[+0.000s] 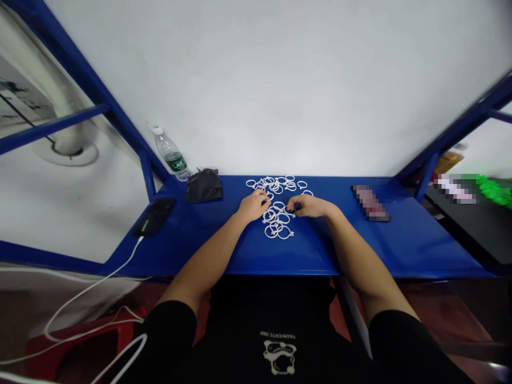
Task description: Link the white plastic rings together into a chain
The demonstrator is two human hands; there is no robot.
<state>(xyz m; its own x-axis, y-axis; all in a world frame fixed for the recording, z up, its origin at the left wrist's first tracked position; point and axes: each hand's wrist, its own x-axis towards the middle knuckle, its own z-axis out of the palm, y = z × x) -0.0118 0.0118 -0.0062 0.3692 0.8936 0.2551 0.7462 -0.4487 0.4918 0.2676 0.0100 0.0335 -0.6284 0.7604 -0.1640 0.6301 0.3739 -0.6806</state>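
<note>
Several thin white rings (284, 218), each with a small nub on its edge, lie loosely in a near group and a far group on the blue table. My left hand (254, 206) is at the left of the rings, its thumb and forefinger closed on a white ring (270, 197). Across from it, my right hand (310, 206) has curled fingers pinched at the edge of another white ring (288, 210) in the near group. The fingers partly hide what they hold.
The blue table (280, 261) meets a white wall at the back. A water bottle (175, 157), a black plastic bag (204, 186) and a phone on a white cable (154, 217) are at the left. A blurred flat object (371, 203) lies at the right.
</note>
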